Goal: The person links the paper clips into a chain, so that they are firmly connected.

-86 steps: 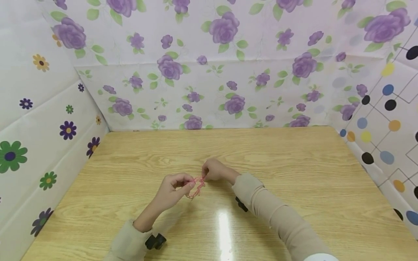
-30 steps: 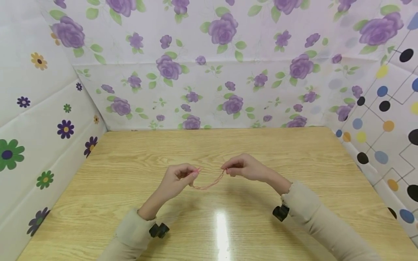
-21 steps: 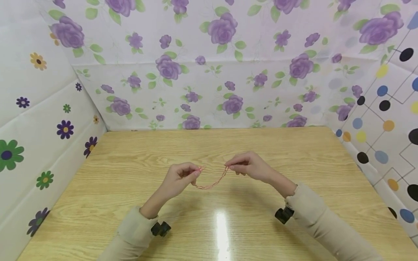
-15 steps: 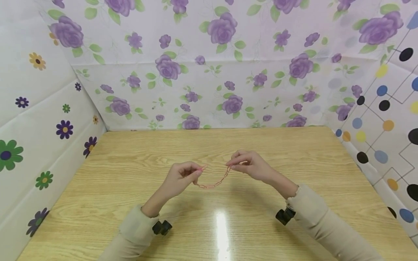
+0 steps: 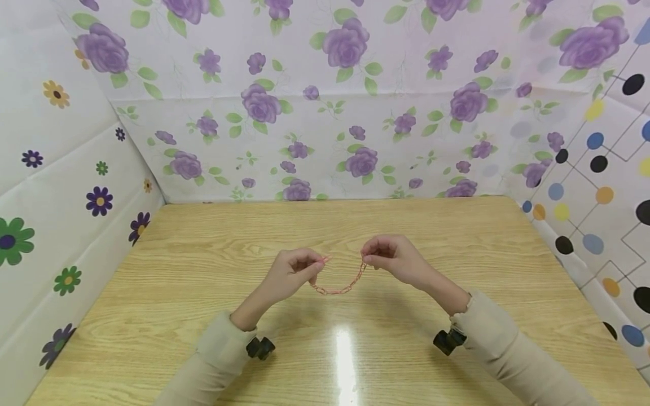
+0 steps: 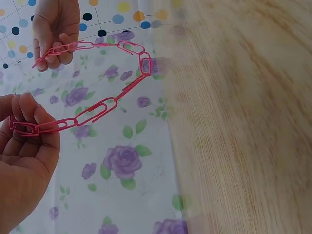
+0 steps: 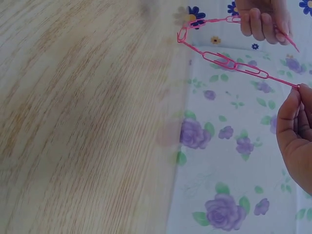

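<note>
A chain of linked pink paper clips [image 5: 335, 292] sags in a curve between the two hands above the table. My left hand [image 5: 291, 273] pinches its left part between thumb and fingers, and a pink tip pokes out past the fingertips. In the left wrist view one clip of the paper clip chain [image 6: 97, 111] lies along the curled fingers of the left hand [image 6: 29, 156]. My right hand [image 5: 398, 262] pinches the other end at its fingertips. The right wrist view shows the chain [image 7: 219, 59] running up to the thumb of the right hand [image 7: 297, 139].
The wooden table [image 5: 203, 237] has a glossy light reflection near its front. A purple-flowered sheet [image 5: 315, 141] hangs behind it, with a daisy-patterned sheet [image 5: 66, 225] at left and a dotted one [image 5: 584, 186] at right. Black wrist cameras [image 5: 260, 348] sit on both sleeves.
The hands started close together with the chain bunched, then the right hand drew away to the right, spreading the chain. Lately the left hand has shifted slightly right and the chain hangs in a deeper curve.
</note>
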The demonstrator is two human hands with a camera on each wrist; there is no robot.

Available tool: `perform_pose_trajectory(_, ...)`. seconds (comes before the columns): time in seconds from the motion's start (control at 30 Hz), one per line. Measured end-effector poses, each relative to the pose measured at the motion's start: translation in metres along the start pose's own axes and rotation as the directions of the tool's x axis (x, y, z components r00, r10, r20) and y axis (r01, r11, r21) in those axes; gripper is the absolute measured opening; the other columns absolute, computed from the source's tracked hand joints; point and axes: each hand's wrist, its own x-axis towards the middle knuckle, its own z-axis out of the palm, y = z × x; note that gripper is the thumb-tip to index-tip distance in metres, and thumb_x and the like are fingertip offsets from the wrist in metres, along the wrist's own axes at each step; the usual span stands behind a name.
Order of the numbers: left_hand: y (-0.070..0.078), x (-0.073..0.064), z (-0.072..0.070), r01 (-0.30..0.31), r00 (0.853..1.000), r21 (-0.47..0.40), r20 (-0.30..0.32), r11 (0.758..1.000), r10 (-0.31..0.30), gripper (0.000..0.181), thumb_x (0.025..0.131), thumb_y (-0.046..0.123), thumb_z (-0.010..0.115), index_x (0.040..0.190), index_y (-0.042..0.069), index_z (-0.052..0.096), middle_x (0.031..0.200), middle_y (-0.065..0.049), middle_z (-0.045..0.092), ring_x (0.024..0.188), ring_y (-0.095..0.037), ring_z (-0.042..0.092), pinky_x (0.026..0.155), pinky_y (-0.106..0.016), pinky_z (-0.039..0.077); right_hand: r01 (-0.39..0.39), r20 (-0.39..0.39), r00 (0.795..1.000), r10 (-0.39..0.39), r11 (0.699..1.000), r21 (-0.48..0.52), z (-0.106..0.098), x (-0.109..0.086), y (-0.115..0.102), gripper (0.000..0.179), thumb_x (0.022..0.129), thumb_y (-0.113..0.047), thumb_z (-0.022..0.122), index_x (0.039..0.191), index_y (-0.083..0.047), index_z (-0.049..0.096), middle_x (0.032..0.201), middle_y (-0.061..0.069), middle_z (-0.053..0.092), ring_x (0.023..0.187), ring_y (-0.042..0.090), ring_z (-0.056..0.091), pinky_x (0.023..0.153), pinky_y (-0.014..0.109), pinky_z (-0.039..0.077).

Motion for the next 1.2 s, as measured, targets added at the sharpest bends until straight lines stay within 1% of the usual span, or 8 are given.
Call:
perform_pose_trajectory(0.13, 0.001, 0.003, 0.001, 0.062, 0.998, -0.006, 0.007, 0.998, -0.062, 0.011, 0.088, -0.01, 0.051, 0.088, -0.009, 0.062, 0.06, -0.02, 0.052, 0.051, -0.01, 0.049, 0.043, -0.023, 0.036, 0.009, 0.007, 1.0, -0.009, 1.0, -0.005, 0.001, -0.001, 0.0, 0.008, 0.088, -0.006, 0.059, 0.094, -0.001, 0.064, 0.085, 0.014, 0.061, 0.068, 0.023, 0.056, 0.059, 0.027, 0.048)
perform_pose_trajectory(0.23, 0.002, 0.005, 0.003, 0.093, 0.996, -0.011, 0.016, 0.996, -0.093, 0.011, 0.088, -0.008, 0.051, 0.087, -0.009, 0.062, 0.061, -0.021, 0.052, 0.051, -0.023, 0.049, 0.046, -0.022, 0.039, 0.022, 0.013, 1.0, -0.022, 1.0, -0.011, 0.002, -0.002, -0.001, 0.01, 0.089, -0.006, 0.059, 0.095, -0.001, 0.064, 0.085, 0.012, 0.061, 0.068, 0.027, 0.056, 0.058, 0.027, 0.048)
perform_pose_trajectory(0.37, 0.003, 0.01, 0.006, 0.086, 0.996, -0.018, 0.03, 0.996, -0.086, 0.011, 0.089, -0.009, 0.049, 0.085, -0.009, 0.06, 0.061, -0.023, 0.051, 0.054, -0.041, 0.046, 0.048, -0.022, 0.04, 0.038, 0.009, 0.999, -0.038, 0.999, -0.023, 0.003, -0.002, -0.003, 0.009, 0.088, -0.005, 0.059, 0.095, -0.001, 0.064, 0.083, 0.011, 0.061, 0.066, 0.026, 0.056, 0.057, 0.027, 0.048)
perform_pose_trajectory(0.63, 0.005, 0.016, 0.011, 0.097, 0.995, -0.014, 0.04, 0.995, -0.097, 0.012, 0.09, -0.008, 0.049, 0.086, -0.01, 0.06, 0.063, -0.023, 0.051, 0.056, -0.042, 0.047, 0.051, -0.023, 0.042, 0.067, 0.034, 0.997, -0.066, 0.997, -0.044, 0.005, -0.003, -0.004, 0.007, 0.091, -0.005, 0.055, 0.091, -0.001, 0.061, 0.085, 0.01, 0.059, 0.072, 0.017, 0.055, 0.058, 0.028, 0.048)
perform_pose_trajectory(0.77, 0.007, 0.017, 0.013, 0.117, 0.993, 0.004, 0.025, 0.993, -0.117, 0.012, 0.09, -0.007, 0.05, 0.087, -0.01, 0.061, 0.064, -0.023, 0.052, 0.057, -0.039, 0.049, 0.05, -0.022, 0.041, 0.098, 0.054, 0.994, -0.096, 0.995, -0.035, 0.006, -0.002, -0.001, 0.008, 0.093, -0.005, 0.05, 0.092, -0.002, 0.057, 0.082, 0.011, 0.059, 0.066, 0.021, 0.054, 0.056, 0.026, 0.046)
perform_pose_trajectory(0.9, 0.007, 0.017, 0.014, 0.114, 0.993, 0.024, 0.011, 0.993, -0.114, 0.011, 0.089, -0.007, 0.051, 0.087, -0.01, 0.061, 0.064, -0.022, 0.053, 0.055, -0.034, 0.051, 0.049, -0.024, 0.04, 0.109, 0.024, 0.994, -0.109, 0.994, -0.015, 0.009, -0.003, 0.002, 0.009, 0.093, -0.003, 0.049, 0.096, 0.001, 0.057, 0.078, 0.017, 0.056, 0.062, 0.025, 0.051, 0.055, 0.027, 0.046)
perform_pose_trajectory(1.07, 0.008, 0.018, 0.015, 0.105, 0.994, 0.042, 0.0, 0.994, -0.105, 0.011, 0.089, -0.007, 0.051, 0.086, -0.011, 0.062, 0.064, -0.022, 0.054, 0.057, -0.043, 0.049, 0.049, -0.021, 0.039, 0.071, -0.031, 0.997, -0.072, 0.997, -0.022, 0.011, -0.004, 0.001, 0.01, 0.092, -0.005, 0.052, 0.097, 0.0, 0.06, 0.079, 0.017, 0.058, 0.061, 0.017, 0.053, 0.055, 0.025, 0.046)
perform_pose_trajectory(1.2, 0.009, 0.019, 0.016, 0.067, 0.998, 0.107, -0.007, 0.992, -0.066, 0.01, 0.088, -0.007, 0.053, 0.086, -0.01, 0.063, 0.066, -0.022, 0.057, 0.059, -0.04, 0.054, 0.053, -0.024, 0.044, 0.051, -0.051, 0.997, -0.052, 0.999, -0.017, 0.013, -0.005, -0.001, 0.009, 0.092, -0.006, 0.054, 0.094, -0.001, 0.061, 0.08, 0.017, 0.059, 0.062, 0.017, 0.054, 0.055, 0.025, 0.047)
